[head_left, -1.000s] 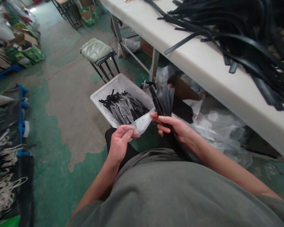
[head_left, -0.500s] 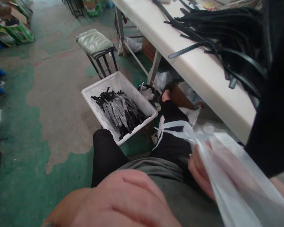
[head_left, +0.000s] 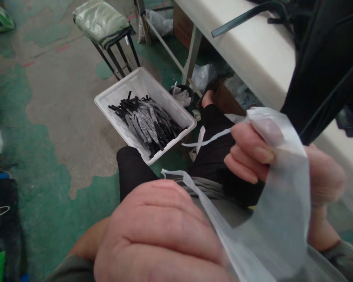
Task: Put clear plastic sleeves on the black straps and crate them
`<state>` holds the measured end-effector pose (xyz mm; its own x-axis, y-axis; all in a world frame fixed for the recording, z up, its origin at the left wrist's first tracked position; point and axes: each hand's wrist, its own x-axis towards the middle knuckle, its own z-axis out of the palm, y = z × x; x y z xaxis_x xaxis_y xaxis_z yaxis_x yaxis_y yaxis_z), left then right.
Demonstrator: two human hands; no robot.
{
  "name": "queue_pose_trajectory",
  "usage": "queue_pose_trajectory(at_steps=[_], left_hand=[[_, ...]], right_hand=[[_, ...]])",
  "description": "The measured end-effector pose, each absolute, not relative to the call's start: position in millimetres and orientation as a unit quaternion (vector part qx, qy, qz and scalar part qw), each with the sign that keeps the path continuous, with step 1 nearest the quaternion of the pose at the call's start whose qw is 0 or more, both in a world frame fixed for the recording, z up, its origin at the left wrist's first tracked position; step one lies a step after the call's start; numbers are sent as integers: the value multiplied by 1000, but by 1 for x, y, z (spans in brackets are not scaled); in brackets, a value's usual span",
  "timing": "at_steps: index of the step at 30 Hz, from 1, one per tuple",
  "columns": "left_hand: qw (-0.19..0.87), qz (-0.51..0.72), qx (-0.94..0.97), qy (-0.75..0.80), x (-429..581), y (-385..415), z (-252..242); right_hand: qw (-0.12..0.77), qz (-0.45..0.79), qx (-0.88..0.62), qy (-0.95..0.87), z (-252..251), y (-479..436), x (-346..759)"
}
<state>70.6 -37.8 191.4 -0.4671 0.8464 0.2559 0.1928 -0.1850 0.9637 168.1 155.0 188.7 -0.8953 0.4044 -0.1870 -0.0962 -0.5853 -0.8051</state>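
My left hand is very close to the camera at the bottom, fingers closed on the lower edge of a clear plastic bag. My right hand grips the bag's upper edge with curled fingers. A bundle of black straps rises from behind the right hand toward the top right; whether that hand holds it is hidden by the bag. Beyond my knees a white bin on the floor holds several short black and grey strips.
A white table runs along the right with a black strap on its edge. Under it lie plastic bags and a brown box. A stool with a green cushion stands behind the bin. The floor is worn green paint.
Both hands have risen close to the camera, drawing the plastic bag up with them. The view has tilted down and the black bundle now stands at the top right.
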Motion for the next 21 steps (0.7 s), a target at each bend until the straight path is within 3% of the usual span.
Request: queue_pose_trajectory(at_steps=[5,11,21], left_hand=[[239,721,348,549,41,-25,162],[499,589,303,559,30,22,115],[583,563,159,564,44,8,40]], right_hand=[[184,856,-203,-439,170,168,157],[190,697,-273,-636,119,169,129],[187,642,-309,-676,64,172,98]])
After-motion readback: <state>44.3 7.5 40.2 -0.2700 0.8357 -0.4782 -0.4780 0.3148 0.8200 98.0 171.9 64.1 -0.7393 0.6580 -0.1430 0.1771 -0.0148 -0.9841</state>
